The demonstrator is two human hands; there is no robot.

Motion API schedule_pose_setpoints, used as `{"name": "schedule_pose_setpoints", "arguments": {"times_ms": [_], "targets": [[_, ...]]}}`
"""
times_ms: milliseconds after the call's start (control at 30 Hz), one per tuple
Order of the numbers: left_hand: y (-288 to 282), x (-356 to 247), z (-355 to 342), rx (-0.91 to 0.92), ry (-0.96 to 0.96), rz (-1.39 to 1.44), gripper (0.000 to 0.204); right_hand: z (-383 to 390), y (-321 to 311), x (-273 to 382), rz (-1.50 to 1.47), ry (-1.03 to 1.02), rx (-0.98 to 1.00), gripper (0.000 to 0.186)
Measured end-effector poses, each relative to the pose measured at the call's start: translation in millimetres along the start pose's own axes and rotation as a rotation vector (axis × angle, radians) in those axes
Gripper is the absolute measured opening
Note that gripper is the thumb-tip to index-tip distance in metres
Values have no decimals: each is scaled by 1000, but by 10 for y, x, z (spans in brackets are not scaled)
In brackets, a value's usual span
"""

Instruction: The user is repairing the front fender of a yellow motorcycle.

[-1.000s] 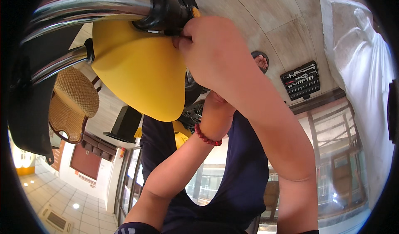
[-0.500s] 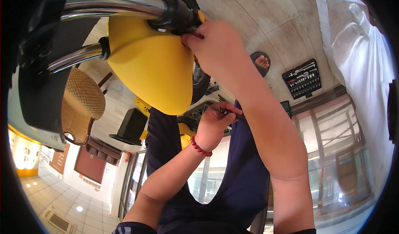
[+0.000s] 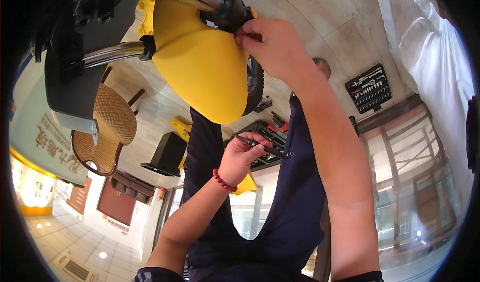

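My right hand (image 3: 276, 46) is closed in a pinch at the right edge of a yellow mudguard (image 3: 200, 77), just under the black lower end of a fork leg (image 3: 224, 13). What its fingertips hold, if anything, is hidden. Lower down, between my knees, my left hand (image 3: 238, 157) grips a slim dark rod-shaped tool (image 3: 272, 151) with a small round metal end pointing right. A second chrome fork tube (image 3: 112, 53) runs into the mudguard's left side. Behind the guard, part of a black knobbly tyre (image 3: 256, 84) shows.
An open tool case (image 3: 369, 89) with sockets lies on the floor to the right; another case (image 3: 265, 132) sits partly behind my left hand. A wicker chair (image 3: 114, 114) and a black box-shaped object (image 3: 165, 154) stand left. A white statue (image 3: 440, 67) is at far right.
The mudguard and fork appear shifted right in view. My right hand's fingers have curled in by the guard's edge. My left hand has moved slightly left and down, showing more of the tool.
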State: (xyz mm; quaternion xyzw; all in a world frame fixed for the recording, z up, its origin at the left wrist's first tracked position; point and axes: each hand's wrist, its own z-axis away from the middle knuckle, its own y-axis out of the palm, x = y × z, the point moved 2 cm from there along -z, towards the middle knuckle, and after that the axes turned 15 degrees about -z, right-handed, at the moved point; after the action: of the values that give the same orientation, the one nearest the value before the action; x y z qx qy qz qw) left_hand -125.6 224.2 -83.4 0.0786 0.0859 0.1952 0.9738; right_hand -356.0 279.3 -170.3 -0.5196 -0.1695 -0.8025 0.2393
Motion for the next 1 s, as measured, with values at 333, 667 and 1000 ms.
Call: {"name": "schedule_pose_setpoints", "arguments": {"times_ms": [333,667,1000], "targets": [[-186,67,130,-20,30,-16,15,71,46,84,150,295,-55,24],[-184,62,287,3,6,-97,15,69,97,58,80,276,-103,30],[-290,-1,357,-23,15,-152,15,133,126,43,81,85,-155,22]]}}
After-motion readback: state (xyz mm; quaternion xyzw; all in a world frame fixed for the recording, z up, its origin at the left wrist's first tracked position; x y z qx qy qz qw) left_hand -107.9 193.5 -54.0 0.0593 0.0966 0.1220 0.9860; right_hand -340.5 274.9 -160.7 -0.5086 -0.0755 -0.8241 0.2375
